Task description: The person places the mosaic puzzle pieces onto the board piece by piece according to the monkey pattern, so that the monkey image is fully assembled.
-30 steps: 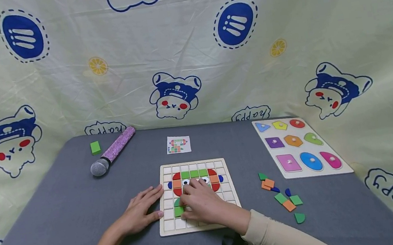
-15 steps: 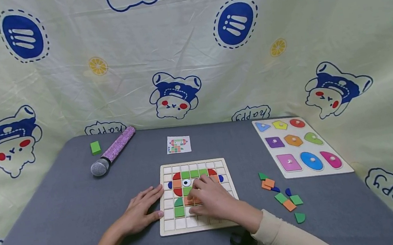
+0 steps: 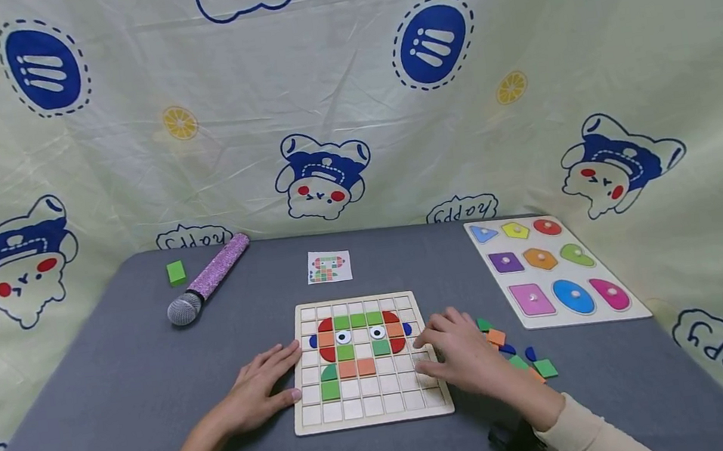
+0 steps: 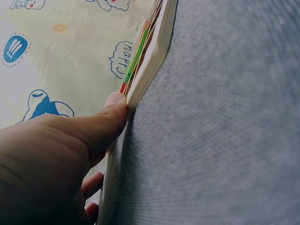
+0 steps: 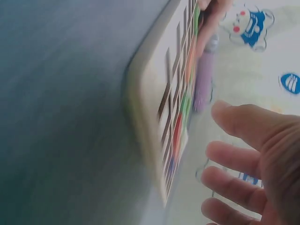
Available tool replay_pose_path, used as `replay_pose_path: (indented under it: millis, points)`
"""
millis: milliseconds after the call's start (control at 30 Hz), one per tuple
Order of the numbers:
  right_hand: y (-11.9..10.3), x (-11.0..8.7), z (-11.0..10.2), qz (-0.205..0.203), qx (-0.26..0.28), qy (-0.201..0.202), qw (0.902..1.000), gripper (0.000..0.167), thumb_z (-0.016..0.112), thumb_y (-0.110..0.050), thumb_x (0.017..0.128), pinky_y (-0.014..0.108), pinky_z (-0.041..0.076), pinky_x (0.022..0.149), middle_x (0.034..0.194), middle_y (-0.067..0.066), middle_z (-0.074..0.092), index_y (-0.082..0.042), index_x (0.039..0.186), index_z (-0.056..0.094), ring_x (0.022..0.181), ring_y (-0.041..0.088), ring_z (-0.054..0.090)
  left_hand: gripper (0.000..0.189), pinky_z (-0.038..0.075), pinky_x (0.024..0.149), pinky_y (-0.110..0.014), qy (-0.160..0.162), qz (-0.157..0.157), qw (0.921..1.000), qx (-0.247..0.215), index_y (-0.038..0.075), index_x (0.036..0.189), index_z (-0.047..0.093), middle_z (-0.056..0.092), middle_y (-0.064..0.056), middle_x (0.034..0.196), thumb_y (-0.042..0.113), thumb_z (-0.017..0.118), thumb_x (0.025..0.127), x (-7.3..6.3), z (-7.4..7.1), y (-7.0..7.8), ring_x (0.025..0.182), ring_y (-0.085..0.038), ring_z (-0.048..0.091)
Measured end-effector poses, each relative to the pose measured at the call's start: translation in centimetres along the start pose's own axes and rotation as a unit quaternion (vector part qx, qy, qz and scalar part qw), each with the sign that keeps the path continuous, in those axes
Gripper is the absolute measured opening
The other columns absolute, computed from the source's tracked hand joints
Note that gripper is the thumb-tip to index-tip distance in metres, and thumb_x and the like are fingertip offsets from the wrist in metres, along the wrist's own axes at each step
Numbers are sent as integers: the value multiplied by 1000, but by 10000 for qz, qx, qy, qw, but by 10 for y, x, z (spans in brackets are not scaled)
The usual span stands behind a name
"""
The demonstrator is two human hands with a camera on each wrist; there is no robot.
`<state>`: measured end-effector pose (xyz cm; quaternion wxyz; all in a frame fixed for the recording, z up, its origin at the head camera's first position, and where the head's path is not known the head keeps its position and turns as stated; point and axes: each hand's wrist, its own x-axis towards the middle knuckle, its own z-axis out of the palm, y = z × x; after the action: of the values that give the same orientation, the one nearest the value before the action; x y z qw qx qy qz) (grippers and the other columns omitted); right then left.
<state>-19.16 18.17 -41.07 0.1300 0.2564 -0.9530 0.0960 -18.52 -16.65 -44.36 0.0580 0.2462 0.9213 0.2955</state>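
A wooden grid puzzle board [image 3: 395, 404] lies on the table, its cells partly filled with red, orange, green and blue pieces and two eye tiles. Below the face pattern sit two orange squares [image 3: 357, 368], near a green square [image 3: 331, 390] with a rounded green piece above it. My left hand [image 3: 263, 391] rests at the board's left edge, fingers extended; in the left wrist view its thumb [image 4: 115, 101] touches the rim. My right hand [image 3: 464, 357] hovers over the board's right edge with fingers apart and nothing between them, as the right wrist view also shows.
Loose green, orange and blue pieces [image 3: 545, 369] lie to the right, partly hidden by my right hand. A printed pattern card [image 3: 329, 266] lies behind the board. Farther out are a glittery microphone [image 3: 219, 267], a green block [image 3: 176, 273] and a knobbed shape puzzle [image 3: 532, 321].
My right hand has lifted from the middle of the board and moved right to its edge, uncovering the two orange squares and the right eye tile. My left hand has stayed in place.
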Motion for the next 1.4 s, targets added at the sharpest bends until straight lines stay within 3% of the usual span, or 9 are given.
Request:
replay_pose_path:
  millis: [200, 433, 733, 967, 1400]
  points:
    - [30, -25, -11, 699, -355, -70, 9969, 29, 82, -36, 70, 35, 36, 75, 88, -4, 58, -18, 91, 72, 86, 15, 44, 63, 21, 103, -66, 38, 14, 10000, 30, 11, 146, 36, 33, -8, 154, 34, 59, 92, 0, 0, -1, 141, -38, 26]
    - [58, -52, -17, 1103, -499, -68, 9926, 31, 82, -35, 69, 36, 35, 73, 87, -3, 57, -17, 92, 71, 82, 16, 43, 64, 20, 103, -66, 23, 62, 10000, 11, 11, 146, 35, 32, -9, 154, 34, 58, 92, 0, 1, -1, 141, -39, 25]
    - [79, -72, -24, 1627, -563, -448, 9840, 34, 81, -38, 70, 38, 34, 73, 91, 2, 59, -15, 93, 71, 86, 21, 44, 64, 20, 104, -66, 13, 33, 10000, -8, 11, 147, 35, 32, -8, 154, 34, 58, 92, 1, 1, -1, 142, -38, 25]
    - [85, -78, -25, 1778, -576, -730, 9797, 35, 80, -39, 69, 39, 34, 72, 91, 4, 59, -14, 93, 72, 88, 23, 44, 64, 20, 104, -66, 34, 41, 10000, 11, 11, 147, 35, 32, -8, 154, 34, 59, 92, 1, 2, -1, 141, -38, 25]
    - [88, -80, -25, 1815, -536, -874, 9780, 27, 79, -38, 72, 37, 31, 70, 83, 0, 55, -15, 85, 71, 86, 22, 42, 64, 20, 104, -66, 29, 25, 10000, -30, 10, 146, 35, 32, -8, 154, 33, 59, 92, 0, 2, -1, 142, -39, 24]
